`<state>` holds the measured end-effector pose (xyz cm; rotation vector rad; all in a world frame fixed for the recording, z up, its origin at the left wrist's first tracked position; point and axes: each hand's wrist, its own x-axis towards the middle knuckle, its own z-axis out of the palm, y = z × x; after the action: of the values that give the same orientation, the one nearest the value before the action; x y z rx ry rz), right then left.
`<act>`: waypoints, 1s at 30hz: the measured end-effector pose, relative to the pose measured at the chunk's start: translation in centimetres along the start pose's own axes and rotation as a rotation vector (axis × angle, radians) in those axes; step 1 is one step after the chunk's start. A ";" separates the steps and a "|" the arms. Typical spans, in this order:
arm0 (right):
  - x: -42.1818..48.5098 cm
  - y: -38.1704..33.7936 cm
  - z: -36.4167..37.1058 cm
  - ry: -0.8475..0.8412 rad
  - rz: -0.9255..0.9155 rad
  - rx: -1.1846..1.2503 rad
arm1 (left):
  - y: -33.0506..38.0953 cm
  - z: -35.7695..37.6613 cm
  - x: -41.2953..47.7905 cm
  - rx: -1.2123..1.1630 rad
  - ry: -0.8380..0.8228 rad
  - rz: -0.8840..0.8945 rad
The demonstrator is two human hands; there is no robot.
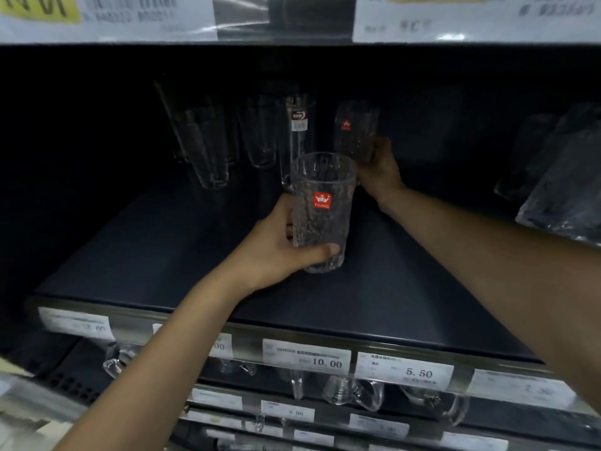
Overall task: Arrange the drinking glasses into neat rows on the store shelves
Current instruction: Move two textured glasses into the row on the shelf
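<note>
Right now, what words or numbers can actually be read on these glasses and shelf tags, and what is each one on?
"YUJING": red sticker on the textured glass held by the left hand.
"10.00": centre price tag on the shelf edge.
"5.50": neighbouring price tag to its right.
Too blurred: the dim sticker on the far glass gripped by the right hand, and the other shelf labels.
</note>
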<state>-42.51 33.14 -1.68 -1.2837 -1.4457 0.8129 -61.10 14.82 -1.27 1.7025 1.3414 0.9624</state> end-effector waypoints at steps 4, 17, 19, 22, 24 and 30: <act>1.0 -0.3 1.0 0.027 -0.012 -0.056 | -0.1 0.3 -0.1 -0.010 0.026 0.008; 3.3 0.7 2.8 0.019 0.031 0.064 | -0.5 0.6 -0.2 -0.038 0.041 0.024; 3.5 0.9 2.9 0.015 0.035 0.087 | -0.5 0.6 -0.3 -0.033 0.037 0.024; 3.6 1.2 3.0 0.031 0.025 0.097 | -0.5 0.6 -0.3 -0.034 0.037 0.035; 3.7 1.3 2.9 0.041 0.016 0.091 | -0.4 0.8 -0.3 -0.030 0.045 0.044; 3.8 1.4 2.9 0.011 0.004 0.094 | -0.5 0.9 -0.3 -0.023 0.055 0.038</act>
<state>-44.59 37.51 -2.88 -1.2180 -1.3806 0.8650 -60.59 14.54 -2.14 1.7008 1.3326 1.0490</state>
